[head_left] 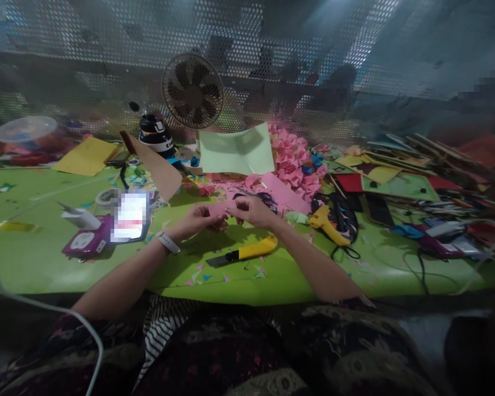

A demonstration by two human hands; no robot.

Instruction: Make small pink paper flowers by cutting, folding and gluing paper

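A small piece of pink paper (218, 209) is pinched between both my hands above the green table. My left hand (196, 221), with a pale watch on the wrist, grips its left side. On the right side, my right hand (251, 212) closes finger and thumb on the same paper. Just below my hands lies a yellow-handled utility knife (251, 250), its blade pointing left. Behind them rests a larger pink paper sheet (286, 192), beside a heap of folded pink paper pieces (292, 157).
A lit phone (131, 215) leans by a purple device (86, 239) on the left. A yellow glue gun (332, 225) lies at right, near stacked papers and boards (400, 159). A fan (192, 91), a dark bottle (157, 136) and a pale green sheet (237, 148) stand behind.
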